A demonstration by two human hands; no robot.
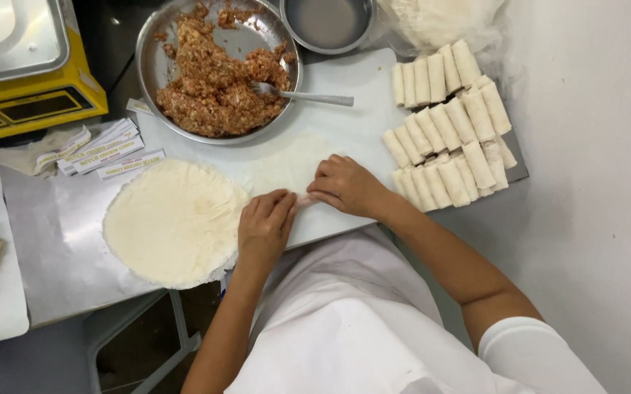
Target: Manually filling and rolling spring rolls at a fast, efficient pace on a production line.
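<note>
Both hands were closed down on a thin wrapper sheet (286,164) at the near edge of the white board (359,80), the left hand (264,226) and right hand (344,186) pinching a rolled portion between them. The sheet appeared light, limp and easily torn; holding it by the rolled edge seemed soundest. A stack of round wrappers (173,222) lay just left, finished rolls (450,131) to the right

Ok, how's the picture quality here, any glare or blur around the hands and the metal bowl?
Head view: even, soft light with faint shadows; the left hand and right hand are slightly soft where they pinch the roll, so its detail is unclear; mild glare on the metal bowl rim and the small bowl; the white wrapper stack is bright, nearly washed out.
</note>
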